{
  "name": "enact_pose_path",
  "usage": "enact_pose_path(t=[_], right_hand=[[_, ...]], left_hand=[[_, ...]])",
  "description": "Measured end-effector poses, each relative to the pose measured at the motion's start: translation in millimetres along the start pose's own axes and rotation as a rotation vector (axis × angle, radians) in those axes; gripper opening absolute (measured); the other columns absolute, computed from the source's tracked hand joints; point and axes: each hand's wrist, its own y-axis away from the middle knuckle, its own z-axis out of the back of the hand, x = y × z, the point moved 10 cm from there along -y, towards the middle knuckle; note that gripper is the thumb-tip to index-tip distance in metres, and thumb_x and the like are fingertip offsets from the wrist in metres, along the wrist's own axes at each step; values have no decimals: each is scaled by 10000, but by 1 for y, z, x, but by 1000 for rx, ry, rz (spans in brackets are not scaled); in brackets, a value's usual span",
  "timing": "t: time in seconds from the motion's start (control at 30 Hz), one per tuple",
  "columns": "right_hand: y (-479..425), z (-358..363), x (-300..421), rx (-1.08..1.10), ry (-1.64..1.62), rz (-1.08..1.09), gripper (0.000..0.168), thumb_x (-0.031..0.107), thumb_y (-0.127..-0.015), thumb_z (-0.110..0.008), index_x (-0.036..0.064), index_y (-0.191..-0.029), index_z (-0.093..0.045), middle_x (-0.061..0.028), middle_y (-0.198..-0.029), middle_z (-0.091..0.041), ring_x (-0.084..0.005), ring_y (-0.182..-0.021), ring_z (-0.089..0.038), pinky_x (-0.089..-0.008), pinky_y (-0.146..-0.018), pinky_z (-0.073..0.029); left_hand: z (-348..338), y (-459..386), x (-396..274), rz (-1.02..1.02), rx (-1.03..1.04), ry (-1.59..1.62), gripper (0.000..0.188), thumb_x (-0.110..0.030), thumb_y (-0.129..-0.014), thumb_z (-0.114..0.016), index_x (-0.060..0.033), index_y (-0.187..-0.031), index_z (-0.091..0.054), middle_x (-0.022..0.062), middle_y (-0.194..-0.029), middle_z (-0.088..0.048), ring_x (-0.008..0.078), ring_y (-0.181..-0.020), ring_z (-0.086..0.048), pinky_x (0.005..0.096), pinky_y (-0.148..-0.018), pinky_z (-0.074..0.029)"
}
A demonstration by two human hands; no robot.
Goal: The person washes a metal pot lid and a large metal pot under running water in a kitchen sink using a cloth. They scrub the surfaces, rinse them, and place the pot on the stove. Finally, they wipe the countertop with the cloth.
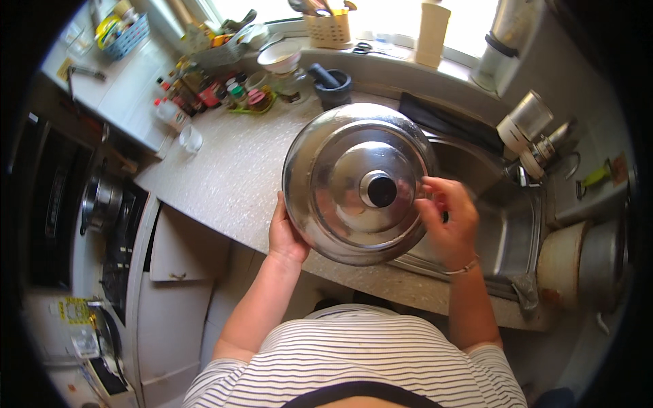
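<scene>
A large shiny domed metal lid with a black-topped knob is in front of me, over the counter and the sink's near left part. My left hand holds it at its lower left rim, thumb up along the edge and fingers hidden beneath. Over the lid's right side is my right hand, slightly blurred, with fingers curved and apart to the right of the knob. Something small and black shows behind that hand, too covered to name. Whether a pot lies under the lid, I cannot tell.
Right of the lid is a stainless steel sink with a dark cloth behind it. Large pots stand at far right. A mortar with pestle, bottles and a clear cup line the speckled counter.
</scene>
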Motion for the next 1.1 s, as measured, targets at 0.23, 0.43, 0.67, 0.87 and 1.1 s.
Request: enact_pose_path(t=[0.23, 0.43, 0.67, 0.87, 1.1], right_hand=[[-11, -139, 75, 294, 191, 206, 391, 224, -756, -704, 83, -1079, -536, -129, -971, -527, -302, -787, -590, -380, -647, -492], [-15, -207, 143, 307, 182, 295, 299, 194, -738, -682, 75, -988, -569, -153, -936, -556, -359, -848, -579, -412, -699, -480], [-48, -265, 197, 356, 337, 338, 283, 187, -719, -646, 29, -950, -602, -168, -946, -583, -349, -886, -582, -408, -793, -464], [-76, -335, 235, 351, 358, 351, 284, 199, -736, -643, 25, -956, -597, -160, -957, -585, -342, -912, -572, -411, -813, -453], [-106, -459, 324, 355, 98, 478, 283, 240, -757, -643, 26, -939, -611, -163, -923, -596, -330, -859, -585, -394, -782, -460]], left_hand=[[65, 44, -47, -74, -142, 111, 505, -471, -947, -434, -74, -1248, -519, 84, -1246, -559, 243, -1137, -515, 388, -986, -394], [97, 96, -117, -180, -105, 64, 477, -457, -957, -423, -79, -1227, -533, 80, -1190, -588, 219, -1085, -546, 376, -944, -426], [257, 186, -214, -303, -438, -427, 301, -378, -897, -595, -99, -1009, -575, 22, -905, -563, 112, -780, -568, 265, -704, -477], [453, 366, -249, -535, -946, -446, 214, -330, -866, -647, -124, -891, -594, -42, -794, -570, 48, -705, -516, 203, -641, -412], [553, 507, -166, -462, -1272, 58, 215, -303, -887, -590, -90, -865, -577, 33, -696, -572, 139, -600, -559, 271, -552, -457]])
